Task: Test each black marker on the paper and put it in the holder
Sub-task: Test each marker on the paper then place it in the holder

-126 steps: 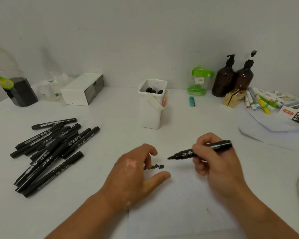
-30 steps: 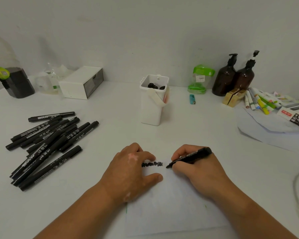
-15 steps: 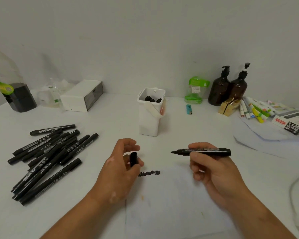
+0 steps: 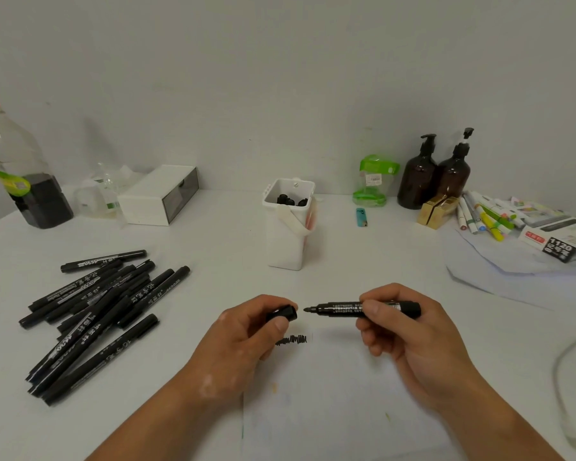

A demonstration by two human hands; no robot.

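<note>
My right hand (image 4: 403, 341) grips an uncapped black marker (image 4: 343, 309), held level with its tip pointing left. My left hand (image 4: 243, 337) pinches the marker's black cap (image 4: 285, 313), whose open end faces the tip a short gap away. Both are held just above the white paper (image 4: 340, 404), which bears a black scribble (image 4: 293, 339). The white holder (image 4: 288, 227) stands behind the hands with several black markers inside. A pile of several black markers (image 4: 97, 311) lies on the table at the left.
At the back left stand a bottle of dark liquid (image 4: 20, 174) and a white drawer box (image 4: 162, 194). Two brown pump bottles (image 4: 436, 174), a green container (image 4: 374, 181), a blue lighter (image 4: 361, 217) and coloured pens (image 4: 486, 217) sit at the back right.
My right hand finished scribbling and lifted the marker off the paper. My left hand left the paper with the cap, and cap and marker tip have come close together.
</note>
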